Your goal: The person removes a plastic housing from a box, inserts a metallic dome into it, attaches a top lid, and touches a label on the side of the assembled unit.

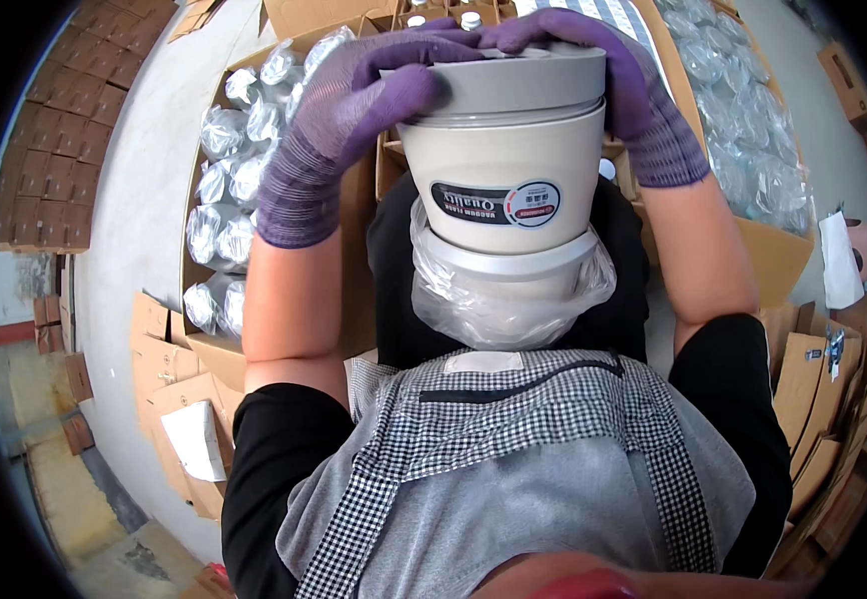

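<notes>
A cream vacuum flask (593,160) with a wide grey end leans in front of me, its printed label upside down in my view. My left hand (379,85), in a purple knitted glove, grips the left side of the grey end. Around the right side of that same end curls my right hand (633,85), gloved alike. Some of its fingertips are hidden behind the flask. A clear plastic bag (463,314) is bunched round the flask's near part, close to my checked apron (394,469).
Open cartons hold several plastic-wrapped items (234,180) on the left and more wrapped items (743,110) on the right. White-capped bottles (470,20) stand in a divided carton beyond the flask. Flattened cardboard (803,389) lies at right; stacked brown boxes (59,150) stand far left.
</notes>
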Tool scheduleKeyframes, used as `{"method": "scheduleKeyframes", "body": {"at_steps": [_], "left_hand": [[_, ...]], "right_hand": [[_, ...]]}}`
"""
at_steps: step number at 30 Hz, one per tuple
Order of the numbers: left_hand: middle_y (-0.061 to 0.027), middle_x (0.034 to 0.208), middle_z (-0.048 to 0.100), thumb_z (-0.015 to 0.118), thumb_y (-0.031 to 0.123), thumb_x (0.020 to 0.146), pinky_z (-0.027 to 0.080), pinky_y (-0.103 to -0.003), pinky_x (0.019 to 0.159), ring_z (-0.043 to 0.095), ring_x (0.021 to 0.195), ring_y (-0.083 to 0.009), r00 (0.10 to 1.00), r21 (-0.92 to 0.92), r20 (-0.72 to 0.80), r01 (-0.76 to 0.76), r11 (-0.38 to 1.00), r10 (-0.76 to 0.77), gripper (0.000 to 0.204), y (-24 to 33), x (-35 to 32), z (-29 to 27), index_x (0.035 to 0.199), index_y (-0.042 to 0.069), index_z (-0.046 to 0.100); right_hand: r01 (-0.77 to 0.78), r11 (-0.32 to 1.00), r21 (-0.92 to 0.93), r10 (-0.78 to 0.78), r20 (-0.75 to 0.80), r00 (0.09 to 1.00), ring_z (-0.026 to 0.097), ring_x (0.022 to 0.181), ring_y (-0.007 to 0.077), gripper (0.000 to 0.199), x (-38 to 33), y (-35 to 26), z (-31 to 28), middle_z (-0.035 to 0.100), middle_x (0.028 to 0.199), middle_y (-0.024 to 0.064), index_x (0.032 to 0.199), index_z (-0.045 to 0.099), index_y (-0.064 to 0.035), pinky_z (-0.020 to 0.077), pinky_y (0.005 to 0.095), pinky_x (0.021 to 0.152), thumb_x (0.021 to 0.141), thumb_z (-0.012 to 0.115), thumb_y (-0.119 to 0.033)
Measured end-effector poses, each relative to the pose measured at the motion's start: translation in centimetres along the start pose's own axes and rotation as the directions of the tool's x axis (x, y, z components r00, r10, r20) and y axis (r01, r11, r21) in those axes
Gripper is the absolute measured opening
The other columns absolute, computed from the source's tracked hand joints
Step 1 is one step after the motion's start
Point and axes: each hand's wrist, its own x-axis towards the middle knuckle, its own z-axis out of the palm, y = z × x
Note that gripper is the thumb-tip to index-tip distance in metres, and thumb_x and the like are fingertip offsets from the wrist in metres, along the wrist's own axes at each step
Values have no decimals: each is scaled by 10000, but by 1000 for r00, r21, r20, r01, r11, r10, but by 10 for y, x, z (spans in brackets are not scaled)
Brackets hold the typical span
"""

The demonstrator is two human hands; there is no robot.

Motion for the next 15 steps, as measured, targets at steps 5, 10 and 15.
{"method": "scheduleKeyframes", "body": {"at_steps": [5, 10, 15], "left_hand": [[-249, 1230, 673, 301, 850, 895, 280, -492, 1202, 557, 1304, -352, 983, -17, -144, -115, 993, 112, 1049, -19, -8, 20, 1167, -89, 683], [-197, 1052, 735, 520, 695, 927, 539, -407, 916, 723, 967, -296, 950, 91, -236, -186, 978, 203, 788, 54, 4, 52, 1147, -39, 704], [-130, 709, 654, 663, 578, 863, 536, -404, 699, 691, 703, -287, 980, 729, -159, 34, 684, 121, 550, 104, 34, 87, 793, 33, 681]], "right_hand": [[199, 480, -854, -281, 65, 957, 690, 1087, 242, 461, -27, -35, 44, 701, 1180, 142, 1270, 636, -34, 555, 325, 940, 1091, 321, -320], [34, 999, -3, -34, -35, 999, 613, 1217, 212, 466, -21, 14, -3, 644, 1295, 135, 1240, 650, -54, 498, 361, 1031, 1080, 346, -369], [162, 986, 38, -150, -216, 965, 592, 1214, 275, 471, -28, 28, 37, 648, 1275, 136, 1200, 645, -45, 447, 428, 1095, 1057, 407, -425]]}}
